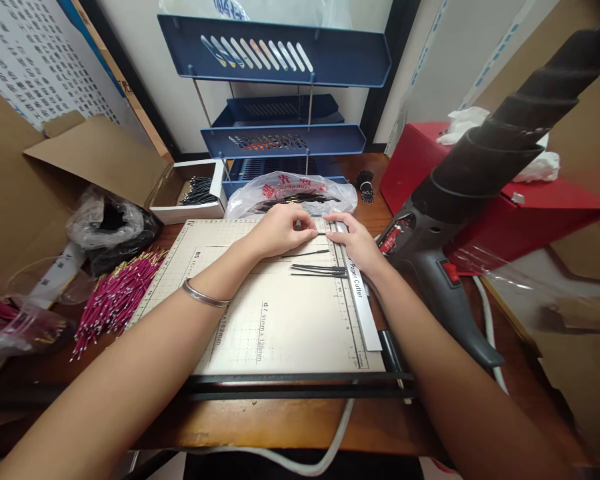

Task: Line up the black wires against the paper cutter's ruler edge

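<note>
Above the far part of a cream paper cutter board (290,320), my left hand (285,230) pinches a thin black piece at its fingertips. My right hand (353,241) has its thumb and finger at the other end of that piece, close to the cutter's right edge; its index finger stretches past. Several thin black strips (317,269) lie on the board just nearer to me, their right ends by the white ruler strip (364,307). Another thin black strip (307,253) lies slightly slanted below my left hand.
A heat gun (440,220) stands at the right before a red box (545,213). Magenta sticks (120,297) lie left. Behind are a plastic bag (240,200), a white box of black pieces (173,213) and blue shelves (345,60). A white cable (340,433) runs along the front.
</note>
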A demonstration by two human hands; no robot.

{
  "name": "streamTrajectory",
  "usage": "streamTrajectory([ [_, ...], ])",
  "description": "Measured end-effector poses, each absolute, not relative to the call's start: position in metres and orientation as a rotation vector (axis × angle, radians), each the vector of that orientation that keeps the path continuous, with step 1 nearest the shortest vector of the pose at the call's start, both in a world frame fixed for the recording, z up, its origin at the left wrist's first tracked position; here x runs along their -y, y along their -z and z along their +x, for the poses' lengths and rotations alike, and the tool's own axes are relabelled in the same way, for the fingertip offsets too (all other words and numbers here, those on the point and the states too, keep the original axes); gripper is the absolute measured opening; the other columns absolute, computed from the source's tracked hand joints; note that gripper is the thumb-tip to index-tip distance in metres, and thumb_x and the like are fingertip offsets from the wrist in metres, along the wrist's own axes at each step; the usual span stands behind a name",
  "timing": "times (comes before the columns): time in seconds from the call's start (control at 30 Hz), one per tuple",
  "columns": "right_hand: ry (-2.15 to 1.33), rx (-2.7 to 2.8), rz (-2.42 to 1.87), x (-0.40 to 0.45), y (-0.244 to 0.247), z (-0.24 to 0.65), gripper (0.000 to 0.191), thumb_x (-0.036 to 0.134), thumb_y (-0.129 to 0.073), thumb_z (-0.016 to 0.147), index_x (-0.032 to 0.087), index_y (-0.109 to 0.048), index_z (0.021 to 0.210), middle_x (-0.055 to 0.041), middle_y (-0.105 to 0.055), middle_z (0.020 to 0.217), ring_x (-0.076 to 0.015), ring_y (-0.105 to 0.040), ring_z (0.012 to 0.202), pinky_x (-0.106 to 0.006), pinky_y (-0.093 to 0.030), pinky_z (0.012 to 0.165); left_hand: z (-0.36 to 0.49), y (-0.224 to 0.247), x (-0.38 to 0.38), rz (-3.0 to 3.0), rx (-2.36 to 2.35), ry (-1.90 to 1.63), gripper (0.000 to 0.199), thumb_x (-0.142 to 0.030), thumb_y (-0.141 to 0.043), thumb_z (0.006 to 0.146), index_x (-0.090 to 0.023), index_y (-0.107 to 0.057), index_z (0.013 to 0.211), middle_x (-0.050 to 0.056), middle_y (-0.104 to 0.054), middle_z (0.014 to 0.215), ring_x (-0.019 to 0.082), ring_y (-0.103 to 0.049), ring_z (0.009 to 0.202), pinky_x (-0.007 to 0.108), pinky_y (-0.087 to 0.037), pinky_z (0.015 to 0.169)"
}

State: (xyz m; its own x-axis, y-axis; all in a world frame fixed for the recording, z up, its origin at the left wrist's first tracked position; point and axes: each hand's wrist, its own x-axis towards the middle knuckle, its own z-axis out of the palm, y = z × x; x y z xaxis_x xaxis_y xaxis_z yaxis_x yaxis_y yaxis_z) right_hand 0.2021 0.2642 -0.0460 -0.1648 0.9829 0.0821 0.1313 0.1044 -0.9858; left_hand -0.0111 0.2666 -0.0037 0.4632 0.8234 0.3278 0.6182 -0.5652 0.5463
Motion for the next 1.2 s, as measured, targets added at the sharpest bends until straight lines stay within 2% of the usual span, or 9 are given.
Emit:
streamTrajectory([
  [0.2,-1.196,1.319,-1.102,-0.263,0.050,0.197,0.053,0.037,-0.071,0.061,0.024,-0.065,0.112,-0.0096,-0.073,0.136,-0.0337,-0.061,0.140,-0.050,-0.040,0.130,-0.013,0.000,-0.260,2.434,-1.172,-0.859,0.011,-0.028,-0.079,0.089,-0.018,-0.081,0.085,0.003,-0.074,0.082,0.017,-0.059,0.076,0.033,-0.045,0.082],
  [0.4,-1.378,1.069,-0.986,-0.257,0.051,0.195,0.061,0.029,-0.076,0.054,0.029,-0.063,0.114,-0.0022,-0.075,0.122,-0.0318,-0.064,0.132,-0.050,-0.045,0.125,-0.010,-0.007,-0.247,2.506,-0.930,-0.756,0.015,-0.035,-0.080,0.090,-0.021,-0.080,0.083,0.003,-0.073,0.085,0.022,-0.061,0.088,0.037,-0.044,0.088],
  [0.57,-1.446,1.007,-0.933,-0.251,0.049,0.196,0.067,0.024,-0.077,0.051,0.030,-0.065,0.116,-0.0011,-0.074,0.126,-0.0321,-0.062,0.135,-0.050,-0.043,0.128,-0.013,-0.008,-0.246,2.521,-0.907,-0.671,0.011,-0.032,-0.081,0.088,-0.022,-0.080,0.086,0.002,-0.074,0.085,0.021,-0.061,0.085,0.038,-0.043,0.089],
  [0.77,-1.472,1.041,-0.919,-0.249,0.046,0.196,0.071,0.021,-0.077,0.050,0.030,-0.064,0.119,-0.0027,-0.073,0.133,-0.0331,-0.061,0.140,-0.051,-0.043,0.129,-0.016,-0.004,-0.249,2.525,-1.037,-0.682,0.012,-0.026,-0.073,0.093,-0.021,-0.081,0.086,0.003,-0.080,0.092,0.022,-0.062,0.089,0.040,-0.043,0.092],
  [1.2,-1.481,1.089,-0.919,-0.249,0.047,0.197,0.080,0.019,-0.080,0.049,0.030,-0.061,0.126,-0.0049,-0.069,0.146,-0.0346,-0.058,0.147,-0.053,-0.041,0.134,-0.014,-0.006,-0.247,2.604,-1.213,-0.612,0.013,-0.028,-0.075,0.098,-0.023,-0.086,0.094,0.004,-0.082,0.096,0.024,-0.059,0.090,0.040,-0.042,0.087],
])
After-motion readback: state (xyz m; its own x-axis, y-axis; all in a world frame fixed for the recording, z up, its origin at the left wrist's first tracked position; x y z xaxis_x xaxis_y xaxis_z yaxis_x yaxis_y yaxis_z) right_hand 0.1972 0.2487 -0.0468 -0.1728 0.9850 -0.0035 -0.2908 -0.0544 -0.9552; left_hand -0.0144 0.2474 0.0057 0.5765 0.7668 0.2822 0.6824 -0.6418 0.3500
